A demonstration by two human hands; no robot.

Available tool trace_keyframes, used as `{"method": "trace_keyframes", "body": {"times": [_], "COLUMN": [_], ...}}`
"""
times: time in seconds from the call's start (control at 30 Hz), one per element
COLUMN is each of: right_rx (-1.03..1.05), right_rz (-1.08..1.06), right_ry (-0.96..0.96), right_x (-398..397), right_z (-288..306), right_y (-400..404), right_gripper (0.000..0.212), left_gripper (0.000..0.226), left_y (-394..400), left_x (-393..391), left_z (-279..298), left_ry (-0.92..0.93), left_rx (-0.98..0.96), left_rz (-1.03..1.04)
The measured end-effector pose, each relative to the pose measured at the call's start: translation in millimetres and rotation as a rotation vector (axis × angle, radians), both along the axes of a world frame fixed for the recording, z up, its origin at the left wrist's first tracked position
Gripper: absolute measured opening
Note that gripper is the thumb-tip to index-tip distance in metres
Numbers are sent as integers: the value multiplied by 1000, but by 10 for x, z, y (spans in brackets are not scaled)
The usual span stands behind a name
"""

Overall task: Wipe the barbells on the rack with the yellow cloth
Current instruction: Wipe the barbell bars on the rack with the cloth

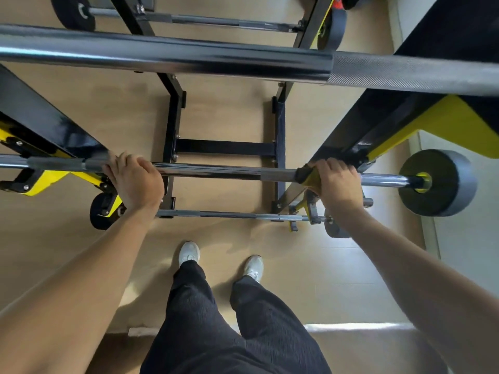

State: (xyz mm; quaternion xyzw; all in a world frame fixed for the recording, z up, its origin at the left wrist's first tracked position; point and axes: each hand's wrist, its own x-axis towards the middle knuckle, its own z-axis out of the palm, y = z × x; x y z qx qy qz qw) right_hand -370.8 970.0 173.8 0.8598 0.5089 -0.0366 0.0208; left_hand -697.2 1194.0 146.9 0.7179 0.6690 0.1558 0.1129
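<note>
Left hand (135,179) fingers curled over barbell (216,171), right hand (337,182) fingers clamping yellow cloth (310,179) around it

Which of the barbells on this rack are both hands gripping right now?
The middle barbell, between the thick top bar and the thin bottom bar. The left hand grips it bare; the right hand presses the yellow cloth.

Bare forearms, no sleeves in sight, no watch or rings on the left hand (135,179) or right hand (337,184); loose black trousers (216,319), 2 white trainers (189,252).
</note>
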Motion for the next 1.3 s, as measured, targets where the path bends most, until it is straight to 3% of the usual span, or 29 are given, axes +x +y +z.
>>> {"method": "trace_keyframes", "body": {"times": [0.1, 0.23, 0.33, 0.4, 0.47, 0.6, 0.67, 0.73, 0.8, 0.87, 0.97, 1.1, 1.2, 1.3], "right_rx": [158, 225, 366, 531, 714, 948, 1053, 1112, 1153, 1088, 832, 502, 390, 373], "right_rz": [17, -62, -181, -277, -424, -920, -1213, -1332, -1323, -1286, -1206, -874, -635, -573], "right_ry": [-108, -69, 47, 196, 410, 780, 1095, 1377, 1542, 1582, 1636, 1867, 1877, 1802], "right_x": [-166, -283, -413, -587, -774, -971, -1000, -1051, -1171, -1365, -1849, -2729, -3148, -3307], "right_z": [-155, -381, -418, -379, -321, -159, -28, 46, 88, 89, 74, 65, 44, -64], "right_y": [-222, -364, -277, -214, -97, 214, 356, 474, 612, 805, 1131, 1515, 1642, 1594], "right_gripper": [61, 74, 74, 74, 76, 65, 56, 55, 53, 49, 50, 33, 27, 25], "left_gripper": [43, 56, 54, 56, 50, 39, 38, 34, 29, 25, 23, 19, 21, 44], "left_y": [-272, -808, -928, -881, -815, -750, -754, -772, -792, -791, -754, -618, -442, -389], "left_x": [131, 420, 519, 549, 565, 586, 562, 548, 523, 442, 213, -183, -536, -834], "left_z": [-17, 98, 61, 80, 127, 178, 177, 187, 188, 165, 97, 73, 12, -10], "left_ry": [-172, -535, -776, -928, -948, -934, -902, -893, -882, -880, -896, -970, -1052, -1118], "left_rx": [19, 11, -275, -465, -499, -542, -602, -663, -697, -716, -732, -703, -631, -539], "left_rz": [20, 115, 274, 448, 506, 484, 459, 412, 374, 370, 356, 267, 329, 368]}}
